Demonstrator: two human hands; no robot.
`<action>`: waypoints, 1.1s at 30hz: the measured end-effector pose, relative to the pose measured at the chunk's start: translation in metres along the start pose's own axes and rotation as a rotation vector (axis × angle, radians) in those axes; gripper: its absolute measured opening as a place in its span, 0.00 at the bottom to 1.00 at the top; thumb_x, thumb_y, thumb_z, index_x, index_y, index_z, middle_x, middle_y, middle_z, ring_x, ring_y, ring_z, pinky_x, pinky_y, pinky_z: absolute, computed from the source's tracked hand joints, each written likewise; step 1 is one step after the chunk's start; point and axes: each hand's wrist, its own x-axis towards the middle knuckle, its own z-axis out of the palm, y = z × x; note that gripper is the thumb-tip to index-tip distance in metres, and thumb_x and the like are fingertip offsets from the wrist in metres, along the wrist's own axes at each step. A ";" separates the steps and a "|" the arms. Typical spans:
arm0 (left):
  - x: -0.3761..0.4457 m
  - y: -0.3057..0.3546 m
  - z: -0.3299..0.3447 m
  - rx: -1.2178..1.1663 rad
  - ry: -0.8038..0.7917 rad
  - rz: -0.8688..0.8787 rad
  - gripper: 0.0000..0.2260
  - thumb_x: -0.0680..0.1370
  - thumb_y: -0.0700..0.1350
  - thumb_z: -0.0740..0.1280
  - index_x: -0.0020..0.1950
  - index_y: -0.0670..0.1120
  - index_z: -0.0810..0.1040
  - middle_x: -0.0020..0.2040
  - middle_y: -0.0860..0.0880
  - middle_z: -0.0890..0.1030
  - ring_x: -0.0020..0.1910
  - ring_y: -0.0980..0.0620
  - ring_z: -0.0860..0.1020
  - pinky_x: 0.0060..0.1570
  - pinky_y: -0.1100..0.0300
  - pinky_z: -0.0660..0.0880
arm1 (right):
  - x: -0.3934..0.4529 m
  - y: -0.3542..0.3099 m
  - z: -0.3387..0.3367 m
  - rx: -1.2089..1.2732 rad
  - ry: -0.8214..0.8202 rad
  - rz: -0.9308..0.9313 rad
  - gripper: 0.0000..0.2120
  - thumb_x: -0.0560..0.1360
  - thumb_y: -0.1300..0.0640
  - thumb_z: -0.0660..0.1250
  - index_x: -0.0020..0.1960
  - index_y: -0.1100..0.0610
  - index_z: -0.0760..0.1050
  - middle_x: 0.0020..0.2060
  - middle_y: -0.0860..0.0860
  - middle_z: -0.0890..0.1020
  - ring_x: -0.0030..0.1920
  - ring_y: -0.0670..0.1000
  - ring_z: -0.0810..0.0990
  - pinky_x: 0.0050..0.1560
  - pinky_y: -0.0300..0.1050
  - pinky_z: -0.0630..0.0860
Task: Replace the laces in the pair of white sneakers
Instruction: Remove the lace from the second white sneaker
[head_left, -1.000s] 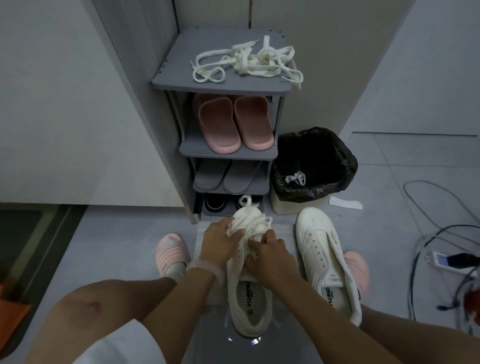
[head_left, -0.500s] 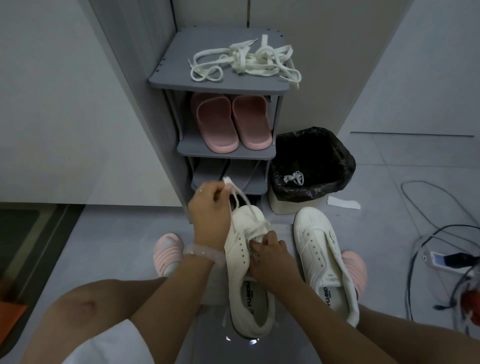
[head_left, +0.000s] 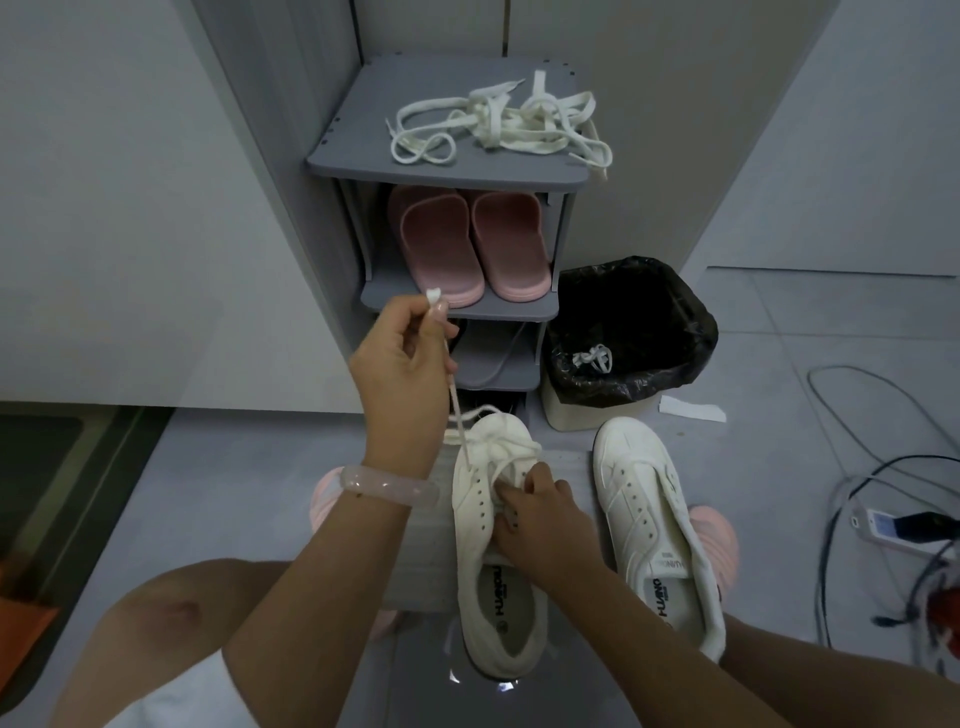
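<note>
While my left hand (head_left: 402, 358) pinches the lace (head_left: 453, 400) taut above the floor-standing left sneaker (head_left: 493, 525), steadied by my right hand's (head_left: 540, 512) clenched grip, overpulling risks unthreading eyelets.

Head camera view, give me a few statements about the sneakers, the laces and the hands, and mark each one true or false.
1. The left hand pinches a lace and holds it raised above the left sneaker. True.
2. The right sneaker is fully laced. False: its eyelets show no lace.
3. A pile of loose laces lies on top of the grey shoe rack. True.
4. The right hand rests on the floor. False: it holds the left sneaker at its eyelets.
5. The black-lined bin holds pink slippers. False: only a small white lace piece shows inside.
</note>
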 end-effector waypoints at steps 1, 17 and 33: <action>0.001 0.004 -0.002 0.010 0.003 0.033 0.06 0.79 0.40 0.62 0.42 0.45 0.75 0.33 0.49 0.75 0.28 0.54 0.72 0.30 0.53 0.73 | 0.000 0.001 0.000 -0.011 0.006 -0.004 0.19 0.77 0.48 0.57 0.66 0.51 0.67 0.61 0.53 0.63 0.56 0.54 0.67 0.45 0.44 0.69; 0.035 0.037 -0.028 0.349 -0.587 0.197 0.03 0.76 0.40 0.67 0.46 0.48 0.79 0.39 0.51 0.79 0.41 0.54 0.78 0.43 0.65 0.73 | 0.014 0.010 -0.053 0.539 0.128 -0.016 0.11 0.76 0.66 0.63 0.55 0.61 0.79 0.50 0.57 0.78 0.34 0.45 0.77 0.39 0.30 0.76; 0.018 0.147 -0.029 -0.032 -0.760 0.082 0.04 0.74 0.35 0.68 0.39 0.41 0.77 0.41 0.39 0.78 0.41 0.49 0.76 0.43 0.55 0.74 | -0.063 -0.044 -0.237 1.123 0.172 -0.488 0.29 0.73 0.51 0.67 0.71 0.46 0.61 0.56 0.45 0.79 0.57 0.46 0.79 0.56 0.45 0.77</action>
